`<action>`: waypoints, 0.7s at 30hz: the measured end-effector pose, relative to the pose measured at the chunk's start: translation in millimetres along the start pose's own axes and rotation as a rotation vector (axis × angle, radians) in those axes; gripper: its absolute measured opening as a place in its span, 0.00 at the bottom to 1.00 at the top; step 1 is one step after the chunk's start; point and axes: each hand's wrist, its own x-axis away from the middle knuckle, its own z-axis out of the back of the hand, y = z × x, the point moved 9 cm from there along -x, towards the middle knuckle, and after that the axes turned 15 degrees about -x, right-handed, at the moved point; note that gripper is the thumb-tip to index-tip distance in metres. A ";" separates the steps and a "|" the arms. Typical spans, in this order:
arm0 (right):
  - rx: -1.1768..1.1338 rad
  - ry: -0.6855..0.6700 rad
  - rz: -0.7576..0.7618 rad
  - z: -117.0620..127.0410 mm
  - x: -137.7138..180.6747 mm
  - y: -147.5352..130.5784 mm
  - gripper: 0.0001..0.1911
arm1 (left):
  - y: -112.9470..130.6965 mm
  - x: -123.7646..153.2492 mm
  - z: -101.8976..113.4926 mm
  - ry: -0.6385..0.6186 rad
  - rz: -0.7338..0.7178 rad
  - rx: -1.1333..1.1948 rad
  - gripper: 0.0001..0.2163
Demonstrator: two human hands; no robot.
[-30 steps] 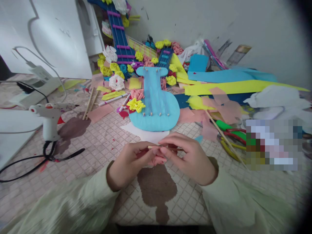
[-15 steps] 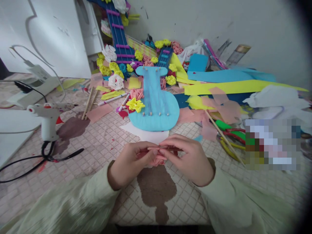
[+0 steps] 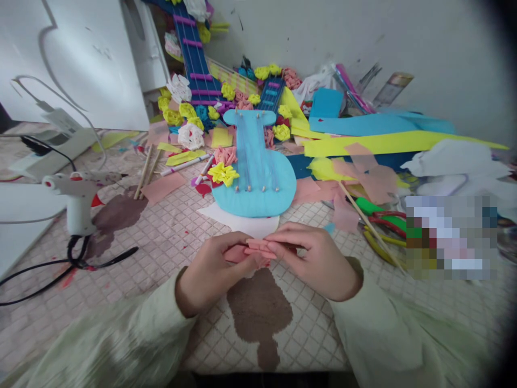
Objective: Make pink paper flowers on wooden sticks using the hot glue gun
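Between my two hands is a piece of pink crepe paper [image 3: 260, 249], folded and partly hidden by the fingers. My left hand [image 3: 220, 269] pinches its left part, thumb against fingers. On the right part, my right hand [image 3: 313, 258] closes thumb and fingertips. Both hands are just above the table, over a brown patch [image 3: 260, 312] of its cover. Right beyond them lies a light blue guitar-shaped cutout [image 3: 258, 167] with thin strings and small pegs. A yellow paper flower [image 3: 223, 174] and a pink paper flower [image 3: 225, 156] sit on its left side.
A white glue gun [image 3: 78, 202] stands at left with its black cable, near a power strip [image 3: 52, 151]. Pliers [image 3: 379, 245] and a wooden stick [image 3: 369, 223] lie at right. Crepe strips [image 3: 363, 144], paper flowers [image 3: 191, 136] and a dark blue guitar neck [image 3: 197, 70] crowd the back.
The pink paper has turned between my fingers, so more of its folded face shows. My hands stay almost in place, the right wrist slightly higher. The view has shifted slightly.
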 end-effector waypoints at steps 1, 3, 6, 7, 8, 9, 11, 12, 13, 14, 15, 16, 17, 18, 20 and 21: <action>-0.014 0.007 -0.005 1.4 -0.2 0.3 0.08 | 2.2 0.8 3.6 0.044 -0.021 -0.064 0.08; -0.047 0.003 -0.019 2.6 -1.1 1.3 0.07 | 6.4 3.8 9.8 0.143 -0.069 -0.171 0.08; -0.116 -0.030 -0.067 2.2 -3.2 4.5 0.07 | 11.8 9.4 13.4 0.247 -0.139 -0.267 0.07; -0.138 -0.040 -0.091 2.0 -3.8 6.0 0.06 | 12.9 10.7 13.5 0.261 -0.151 -0.276 0.07; -0.159 -0.044 -0.116 2.2 -4.3 7.7 0.06 | 13.5 11.6 13.7 0.268 -0.157 -0.272 0.06; -0.182 -0.040 -0.139 2.8 -4.5 9.2 0.06 | 13.8 12.1 13.4 0.265 -0.160 -0.256 0.07; -0.231 -0.017 -0.168 4.2 -4.7 11.4 0.05 | 13.8 11.7 11.3 0.227 -0.161 -0.187 0.07; -0.256 0.001 -0.174 5.0 -4.7 12.1 0.05 | 13.6 11.1 9.9 0.203 -0.163 -0.145 0.08; -0.278 0.021 -0.176 5.4 -4.7 12.7 0.04 | 13.1 10.4 8.8 0.186 -0.165 -0.111 0.08; -0.297 0.039 -0.176 5.4 -4.6 13.2 0.03 | 12.5 9.6 8.6 0.181 -0.166 -0.086 0.08; -0.310 0.052 -0.176 4.8 -4.5 13.8 0.03 | 11.5 8.9 9.4 0.190 -0.166 -0.074 0.08; -0.318 0.060 -0.176 3.8 -4.5 14.4 0.02 | 10.5 8.2 10.8 0.208 -0.166 -0.073 0.07; -0.321 0.066 -0.175 2.8 -4.5 14.9 0.02 | 9.3 7.5 12.1 0.228 -0.166 -0.079 0.06; -0.323 0.065 -0.173 1.7 -4.5 15.2 0.02 | 7.9 6.8 13.0 0.242 -0.165 -0.088 0.06; -0.320 0.055 -0.155 0.2 -4.7 14.4 0.03 | 5.5 5.6 13.4 0.252 -0.161 -0.098 0.06; -0.317 0.041 -0.138 -0.4 -4.8 13.2 0.03 | 4.3 5.1 13.2 0.252 -0.157 -0.097 0.06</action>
